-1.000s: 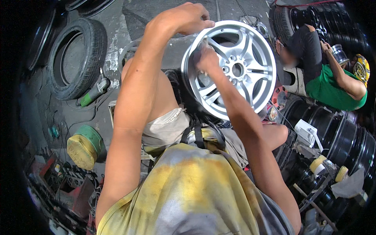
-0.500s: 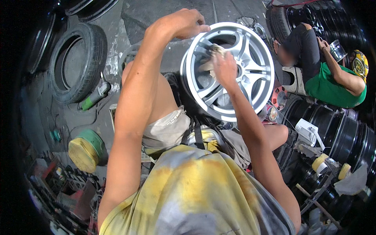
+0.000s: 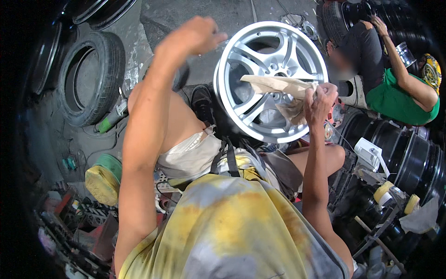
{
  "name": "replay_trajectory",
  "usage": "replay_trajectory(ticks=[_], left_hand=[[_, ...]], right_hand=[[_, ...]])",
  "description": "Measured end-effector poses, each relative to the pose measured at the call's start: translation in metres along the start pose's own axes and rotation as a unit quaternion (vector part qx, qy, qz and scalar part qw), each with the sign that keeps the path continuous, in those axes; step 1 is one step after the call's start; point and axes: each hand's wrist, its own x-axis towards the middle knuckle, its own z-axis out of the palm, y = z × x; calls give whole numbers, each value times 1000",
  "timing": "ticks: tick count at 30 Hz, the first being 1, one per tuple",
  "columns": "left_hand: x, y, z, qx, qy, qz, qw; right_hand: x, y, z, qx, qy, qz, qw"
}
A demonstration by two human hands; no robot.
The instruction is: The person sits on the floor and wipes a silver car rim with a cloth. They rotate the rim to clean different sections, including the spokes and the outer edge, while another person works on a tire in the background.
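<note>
A silver alloy wheel rim (image 3: 296,39) with split spokes lies face up in front of me, beyond my knees. Over its right side, my right hand (image 3: 320,100) grips a crumpled beige rag (image 3: 278,85), which hangs loosely across the spokes. My left hand (image 3: 193,36) is in the air just off the rim's far left edge, slightly blurred. Its fingers are loosely bent, the thumb stands apart, and nothing shows in it.
A tyre (image 3: 90,79) lies at the left, with a green-ended angle grinder (image 3: 114,114) beside it. Nearer are yellow and green round pads (image 3: 103,181). At the right, a person in a green shirt (image 3: 402,98) sits by black wheel rims (image 3: 404,149); a white box (image 3: 368,153) rests there.
My left hand has come off the rim's edge and moved left. The right hand has drawn the rag from the rim's left spokes to its right side, where the rag has opened out.
</note>
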Motion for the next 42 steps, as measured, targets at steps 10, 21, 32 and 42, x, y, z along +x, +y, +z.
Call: replay_trajectory(ticks=[10, 21, 32, 42], left_hand=[[17, 87, 152, 77, 69, 9, 995], [29, 120, 185, 129, 101, -9, 986], [17, 153, 195, 165, 21, 49, 985], [70, 11, 75, -27, 68, 69, 995]], right_hand=[[-21, 97, 3, 365, 75, 298, 879], [-32, 103, 36, 348, 15, 314, 883], [-30, 98, 42, 453, -21, 325, 830], [11, -82, 132, 526, -187, 157, 814]])
